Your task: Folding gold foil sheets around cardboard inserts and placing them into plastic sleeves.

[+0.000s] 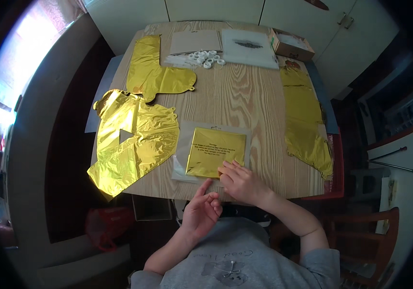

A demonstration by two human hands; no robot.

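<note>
A folded gold foil balloon (209, 161) lies flat in a clear plastic bag (180, 161) at the table's near edge; dark print runs across the bag's front. My right hand (242, 184) is closed at the lower right of this bag, its bent fingers at the edge; the fingertips are partly hidden. Just below the bag's lower edge is my left hand (201, 212), palm up. Its index finger stretches toward the bag, the other fingers curl loosely, and nothing is in it.
Flat gold foil balloons lie at left (136, 137), far left (146, 72) and right (305, 113). At the back are white rings (209, 62), grey card (195, 41), a stack of clear bags (250, 53) and a cardboard box (291, 45). A wooden chair (389, 231) stands right.
</note>
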